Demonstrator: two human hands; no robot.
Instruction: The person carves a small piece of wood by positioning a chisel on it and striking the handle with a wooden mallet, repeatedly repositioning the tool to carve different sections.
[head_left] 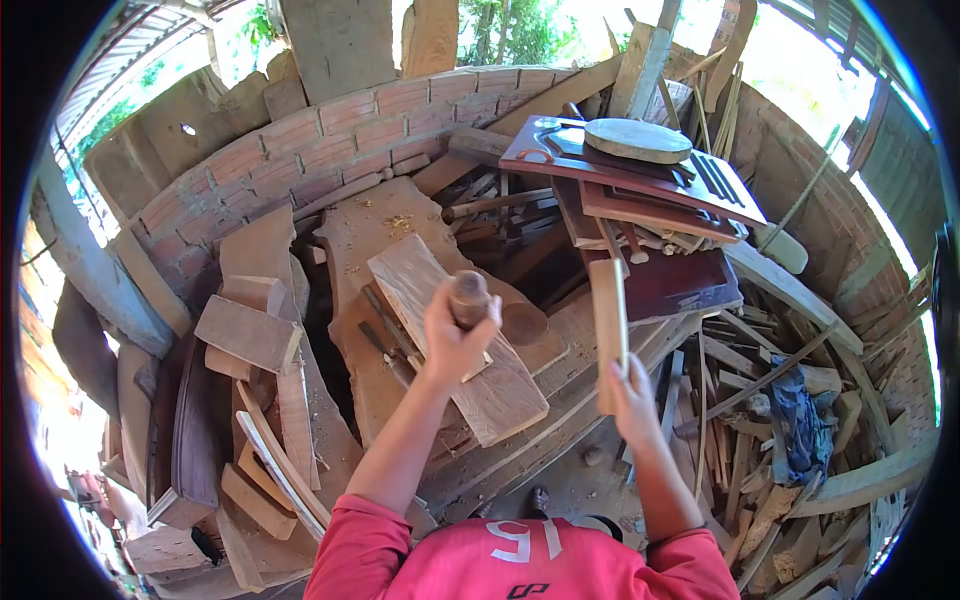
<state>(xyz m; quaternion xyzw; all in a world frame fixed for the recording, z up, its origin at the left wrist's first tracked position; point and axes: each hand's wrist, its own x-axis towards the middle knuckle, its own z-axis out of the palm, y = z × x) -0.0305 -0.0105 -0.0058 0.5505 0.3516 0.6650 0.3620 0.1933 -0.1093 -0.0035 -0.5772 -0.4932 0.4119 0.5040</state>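
Observation:
My left hand [452, 342] is closed around a dark, round-topped wooden piece [468, 290], held upright over the bench. Most of this piece is hidden by my fingers, so its full shape does not show. In my right hand [630, 398] is a narrow, pale wooden strip [608, 315], gripped near its lower end and pointing up. Below my left hand a planed wooden board [500, 400] lies at a slant across a thick rough slab [365, 225]. Slim tools [385, 345] rest beside the board's left edge.
Wood blocks [245, 330] are stacked at the left. Reddish-brown polished panels [625, 170] pile up at the back right, topped by a round wooden disc [637, 140]. Scrap wood [740, 440] and a dark blue plastic bag [803, 420] fill the right side. A brick wall [300, 140] curves behind.

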